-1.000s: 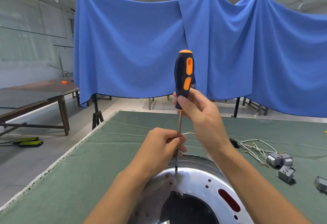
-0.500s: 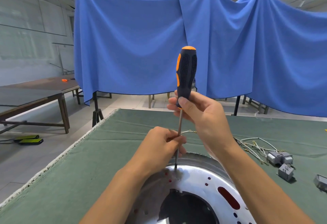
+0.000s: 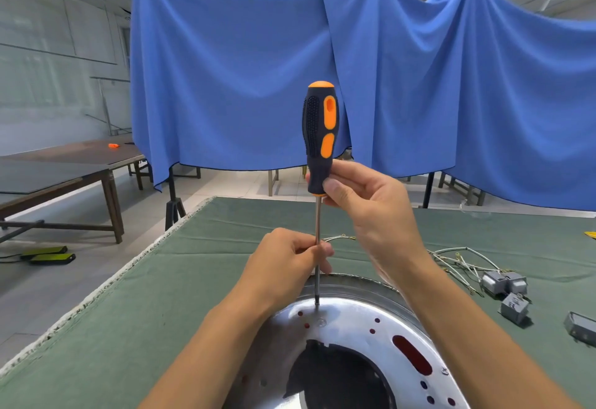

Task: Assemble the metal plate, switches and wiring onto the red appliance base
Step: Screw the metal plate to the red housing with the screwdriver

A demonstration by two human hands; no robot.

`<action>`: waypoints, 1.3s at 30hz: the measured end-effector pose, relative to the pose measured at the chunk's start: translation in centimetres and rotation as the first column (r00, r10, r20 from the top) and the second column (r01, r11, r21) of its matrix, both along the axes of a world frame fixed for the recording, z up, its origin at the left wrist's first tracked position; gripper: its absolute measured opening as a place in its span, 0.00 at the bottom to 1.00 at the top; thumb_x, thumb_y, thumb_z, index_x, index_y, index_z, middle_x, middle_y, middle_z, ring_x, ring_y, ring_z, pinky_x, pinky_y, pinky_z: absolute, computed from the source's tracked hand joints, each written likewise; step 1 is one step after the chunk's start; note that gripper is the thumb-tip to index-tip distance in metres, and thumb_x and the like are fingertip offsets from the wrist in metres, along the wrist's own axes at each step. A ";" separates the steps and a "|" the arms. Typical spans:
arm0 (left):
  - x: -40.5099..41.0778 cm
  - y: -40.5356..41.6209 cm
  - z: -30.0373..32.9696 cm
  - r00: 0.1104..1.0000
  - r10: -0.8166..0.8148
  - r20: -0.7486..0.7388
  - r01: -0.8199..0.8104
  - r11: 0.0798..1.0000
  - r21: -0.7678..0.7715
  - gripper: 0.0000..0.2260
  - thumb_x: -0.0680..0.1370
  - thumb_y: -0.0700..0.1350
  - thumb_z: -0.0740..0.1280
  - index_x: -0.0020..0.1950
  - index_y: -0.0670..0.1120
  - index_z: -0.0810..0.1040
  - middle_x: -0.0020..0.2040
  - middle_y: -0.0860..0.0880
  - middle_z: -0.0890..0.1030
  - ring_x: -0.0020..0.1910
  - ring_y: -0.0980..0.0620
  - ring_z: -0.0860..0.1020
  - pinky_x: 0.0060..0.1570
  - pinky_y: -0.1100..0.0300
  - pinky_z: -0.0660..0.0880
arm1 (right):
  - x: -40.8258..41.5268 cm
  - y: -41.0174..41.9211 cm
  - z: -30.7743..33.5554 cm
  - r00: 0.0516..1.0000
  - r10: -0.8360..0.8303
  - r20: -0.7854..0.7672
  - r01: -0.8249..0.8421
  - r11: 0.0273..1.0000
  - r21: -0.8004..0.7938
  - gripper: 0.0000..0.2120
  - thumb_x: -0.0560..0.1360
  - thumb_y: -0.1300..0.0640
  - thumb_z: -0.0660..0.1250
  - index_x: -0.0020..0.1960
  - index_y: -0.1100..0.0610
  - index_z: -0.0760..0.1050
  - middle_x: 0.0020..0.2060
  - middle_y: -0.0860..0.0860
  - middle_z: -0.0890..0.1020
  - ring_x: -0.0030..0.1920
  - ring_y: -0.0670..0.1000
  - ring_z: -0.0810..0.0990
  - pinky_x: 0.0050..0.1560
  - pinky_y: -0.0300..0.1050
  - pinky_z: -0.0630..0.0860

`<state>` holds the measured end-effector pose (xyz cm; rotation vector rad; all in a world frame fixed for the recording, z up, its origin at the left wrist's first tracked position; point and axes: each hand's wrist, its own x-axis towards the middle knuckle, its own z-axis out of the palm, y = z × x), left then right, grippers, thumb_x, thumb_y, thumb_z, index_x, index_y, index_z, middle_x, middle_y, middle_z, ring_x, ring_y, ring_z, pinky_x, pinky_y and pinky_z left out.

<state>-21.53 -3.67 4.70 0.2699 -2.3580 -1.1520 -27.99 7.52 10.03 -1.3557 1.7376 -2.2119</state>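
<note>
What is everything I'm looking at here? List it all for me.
screwdriver: one, black and orange handle, steel shaft, upright, tip on the metal plate
metal plate: one, shiny silver ring with holes showing red beneath, near edge of the table
green table: one, cloth-covered, under everything
wires: a loose bundle, whitish, on the cloth to the right
switches: about three, grey, beside the wires
grey part: one, at the right edge, cut off by the frame
blue cloth: hung across the background
brown tables: two, far left
left hand: fingers pinch the shaft low down
right hand: fingers grip the handle's base
</note>
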 end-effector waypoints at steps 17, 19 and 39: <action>-0.1 0.3 -0.3 0.993 -0.091 0.079 0.098 0.992 -0.081 0.11 0.81 0.51 0.61 0.52 0.50 0.82 0.39 0.57 0.85 0.44 0.59 0.81 0.54 0.52 0.75 | 0.2 -0.1 -0.2 0.998 -0.044 -0.040 0.047 0.997 0.067 0.08 0.76 0.57 0.68 0.54 0.51 0.78 0.47 0.47 0.83 0.50 0.48 0.80 0.52 0.35 0.75; -0.1 0.4 -0.2 0.990 -0.099 0.096 0.105 0.992 -0.065 0.11 0.81 0.51 0.61 0.53 0.51 0.81 0.40 0.57 0.85 0.47 0.57 0.81 0.56 0.50 0.75 | 0.2 0.1 -0.2 0.994 0.102 0.046 -0.104 0.994 0.036 0.06 0.77 0.58 0.65 0.51 0.53 0.79 0.45 0.49 0.85 0.48 0.48 0.83 0.54 0.42 0.78; 0.0 0.3 -0.4 0.993 -0.053 0.109 0.065 0.992 -0.110 0.11 0.80 0.53 0.60 0.50 0.53 0.82 0.38 0.58 0.84 0.44 0.61 0.80 0.54 0.53 0.75 | 0.4 0.3 0.8 0.997 -0.079 0.015 0.080 0.992 -0.102 0.10 0.67 0.65 0.75 0.44 0.57 0.76 0.35 0.50 0.86 0.34 0.50 0.85 0.37 0.37 0.78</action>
